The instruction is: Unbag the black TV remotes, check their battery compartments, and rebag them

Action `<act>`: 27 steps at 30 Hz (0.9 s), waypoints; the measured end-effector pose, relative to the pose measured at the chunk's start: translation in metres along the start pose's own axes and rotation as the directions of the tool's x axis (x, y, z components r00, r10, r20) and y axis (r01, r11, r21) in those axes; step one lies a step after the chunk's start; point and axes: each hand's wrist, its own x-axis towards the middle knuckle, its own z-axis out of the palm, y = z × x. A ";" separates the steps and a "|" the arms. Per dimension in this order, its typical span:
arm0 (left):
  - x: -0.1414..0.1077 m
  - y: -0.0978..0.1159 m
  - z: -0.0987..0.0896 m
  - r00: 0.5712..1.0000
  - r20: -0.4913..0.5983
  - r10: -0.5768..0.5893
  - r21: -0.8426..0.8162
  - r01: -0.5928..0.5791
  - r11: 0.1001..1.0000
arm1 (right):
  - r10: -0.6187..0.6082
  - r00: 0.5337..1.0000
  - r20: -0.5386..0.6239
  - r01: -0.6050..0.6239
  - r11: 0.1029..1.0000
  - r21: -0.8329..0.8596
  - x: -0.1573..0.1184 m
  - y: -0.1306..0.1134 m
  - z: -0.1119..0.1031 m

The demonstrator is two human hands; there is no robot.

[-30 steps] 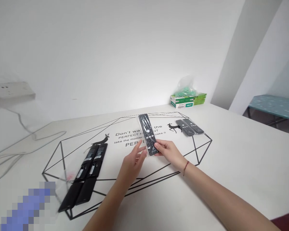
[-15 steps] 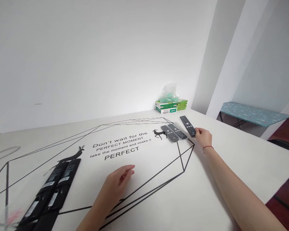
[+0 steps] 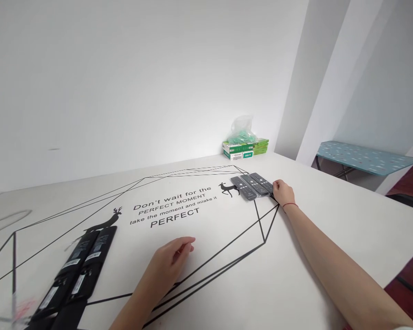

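Note:
My right hand pinches the near end of a dark remote control, which lies buttons up at the right of the white table. Beside it on its left are two more remote controls, a middle one and an outer one, set side by side in a slanted row. In the front middle, my left hand rests low over the table, its fingers curled and thumb drawn in, with nothing seen in it. Left of that hand lie several flat black objects with white labels, in two columns; their lower ends are cut off.
Against the wall stand green-and-white boxes topped by a clear plastic bag with green contents. Black lettering and line drawings mark the table. Clear plastic lies at the lower left. A blue patterned table stands beyond.
My right hand has brought its remote control left and down, from apart to alongside the other two. My left hand has hardly moved.

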 end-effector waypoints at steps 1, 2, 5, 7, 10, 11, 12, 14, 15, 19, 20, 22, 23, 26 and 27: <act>0.000 0.001 -0.001 1.000 0.007 0.000 0.002 0.000 1.000 | -0.008 1.000 -0.001 0.008 1.000 -0.006 0.000 0.000 0.001; 0.000 0.001 -0.001 1.000 0.012 0.003 0.003 -0.003 1.000 | -0.017 1.000 -0.005 0.017 1.000 -0.010 0.001 0.001 0.002; 0.000 0.002 -0.002 1.000 0.014 0.017 0.003 -0.017 1.000 | -0.040 0.999 -0.033 0.040 0.999 -0.014 0.002 0.002 0.003; -0.002 0.004 -0.001 0.999 0.006 0.036 0.006 -0.036 0.999 | -0.060 0.996 -0.068 0.060 0.998 -0.009 0.001 0.001 0.002; -0.005 0.007 -0.004 0.997 -0.019 0.070 0.047 -0.069 0.997 | -0.100 0.983 -0.155 0.102 0.995 0.011 -0.005 -0.003 -0.004; -0.006 0.008 -0.006 0.996 -0.044 0.075 0.076 -0.072 0.995 | -0.112 0.975 -0.190 0.118 0.993 0.020 -0.007 -0.005 -0.007; -0.006 0.008 -0.010 0.994 -0.075 0.078 0.107 -0.069 0.992 | -0.129 0.966 -0.222 0.139 0.990 0.028 -0.010 -0.007 -0.010; -0.006 0.006 -0.023 0.983 -0.171 0.063 0.169 -0.034 0.985 | -0.177 0.943 -0.282 0.197 0.979 0.044 -0.015 -0.014 -0.016; -0.007 0.004 -0.032 0.972 -0.231 0.047 0.190 -0.002 0.982 | -0.203 0.929 -0.309 0.230 0.972 0.052 -0.018 -0.018 -0.018; -0.014 -0.007 -0.078 0.832 -0.542 -0.119 0.125 0.220 0.967 | -0.475 0.761 -0.443 0.549 0.834 0.049 -0.047 -0.049 -0.017; -0.017 -0.011 -0.089 0.777 -0.606 -0.171 0.063 0.261 0.963 | -0.558 0.697 -0.451 0.642 0.765 0.046 -0.062 -0.060 -0.014; -0.024 -0.021 -0.106 0.665 -0.696 -0.271 -0.087 0.297 0.951 | -0.691 0.601 -0.401 0.774 0.628 0.078 -0.103 -0.085 -0.005; -0.027 -0.026 -0.113 0.618 -0.722 -0.311 -0.157 0.291 0.944 | -0.753 0.557 -0.351 0.821 0.563 0.097 -0.129 -0.097 0.000; -0.032 -0.039 -0.122 0.532 -0.752 -0.389 -0.307 0.238 0.921 | -0.953 0.300 -0.034 0.905 0.273 0.327 -0.217 -0.132 0.017; -0.032 -0.042 -0.123 0.521 -0.752 -0.404 -0.340 0.220 0.915 | -0.978 0.204 0.040 0.898 0.203 0.389 -0.245 -0.143 0.023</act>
